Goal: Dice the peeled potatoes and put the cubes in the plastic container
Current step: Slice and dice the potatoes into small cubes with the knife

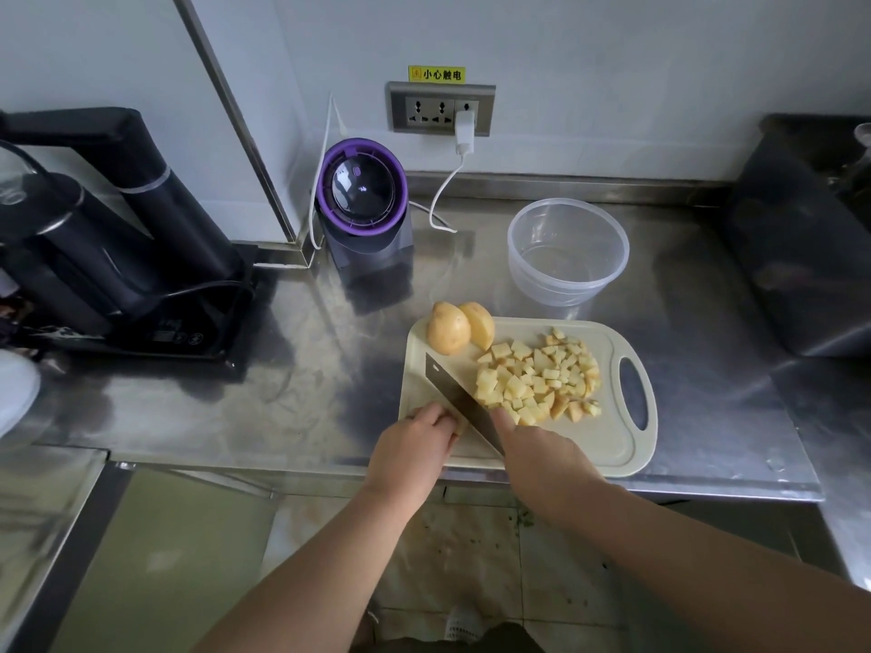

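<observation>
A pale cutting board lies on the steel counter. A pile of potato cubes covers its middle. Two potato pieces sit at its far left corner. My right hand grips the handle of a dark knife, whose blade slants up to the left beside the cubes. My left hand, fingers curled, holds a small potato piece against the board just left of the blade; that piece is mostly hidden. A clear round plastic container stands behind the board with nothing in it.
A purple-rimmed appliance stands behind the board's left side, with a white cable running to a wall socket. A black kettle set fills the left counter. A dark bin stands at the right. The counter edge runs just below the board.
</observation>
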Available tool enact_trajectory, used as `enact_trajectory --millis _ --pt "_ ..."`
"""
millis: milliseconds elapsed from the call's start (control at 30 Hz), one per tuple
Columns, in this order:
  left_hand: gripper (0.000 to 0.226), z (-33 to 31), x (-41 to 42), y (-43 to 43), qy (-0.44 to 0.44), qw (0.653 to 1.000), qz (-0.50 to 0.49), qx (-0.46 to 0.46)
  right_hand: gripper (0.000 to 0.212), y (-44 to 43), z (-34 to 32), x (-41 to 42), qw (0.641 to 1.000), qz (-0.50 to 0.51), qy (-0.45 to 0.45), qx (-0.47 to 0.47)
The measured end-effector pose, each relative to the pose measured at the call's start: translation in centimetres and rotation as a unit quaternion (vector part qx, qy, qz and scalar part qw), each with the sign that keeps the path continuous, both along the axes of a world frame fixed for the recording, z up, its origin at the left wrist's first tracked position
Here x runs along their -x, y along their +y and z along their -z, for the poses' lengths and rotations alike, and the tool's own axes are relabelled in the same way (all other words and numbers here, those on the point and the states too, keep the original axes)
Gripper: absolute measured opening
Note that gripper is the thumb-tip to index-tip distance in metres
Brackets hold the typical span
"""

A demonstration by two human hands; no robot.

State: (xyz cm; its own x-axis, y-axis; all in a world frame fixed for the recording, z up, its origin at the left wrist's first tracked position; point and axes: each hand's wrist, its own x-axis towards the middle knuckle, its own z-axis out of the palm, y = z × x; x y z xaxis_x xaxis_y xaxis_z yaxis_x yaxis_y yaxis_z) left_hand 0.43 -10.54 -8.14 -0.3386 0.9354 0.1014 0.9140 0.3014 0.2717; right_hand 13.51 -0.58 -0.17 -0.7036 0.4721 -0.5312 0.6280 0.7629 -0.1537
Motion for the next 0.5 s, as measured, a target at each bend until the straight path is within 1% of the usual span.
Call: enact_trajectory --millis 67,133,233,300,367,500 --pt "0.013 -0.1 0.0 -0.1 -0.013 1.0 -0.011 0.004 0.053 0.0 0.0 -0.2 0.999 0.048 0.02 0.01" --pt "0.013 -0.4 0.0 -0.3 -0.029 0.999 -0.015 -0.015 0.053 0.0 -0.2 -0.7 0.998 0.057 0.022 0.007" --pt "0.017 -0.6 0.2 -0.9 -0.04 0.998 -0.01 -0.055 0.051 0.0 -0.8 -1.4 0.999 0.037 0.016 -0.002" --pt "0.018 -0.4 0.4 -1.5 -0.039 0.997 -0.004 -0.073 0.054 -0.1 -1.2 -1.5 1.0 0.009 0.013 -0.006" --pt "0.019 -0.2 0.6 -2.0 -0.03 0.997 0.013 -0.073 0.056 -0.4 -1.5 -1.6 1.0 -0.021 0.003 -0.012" --pt "0.025 0.1 0.9 -2.1 0.002 0.997 0.04 -0.066 0.054 -0.7 -1.6 -1.5 0.999 -0.038 -0.004 -0.014"
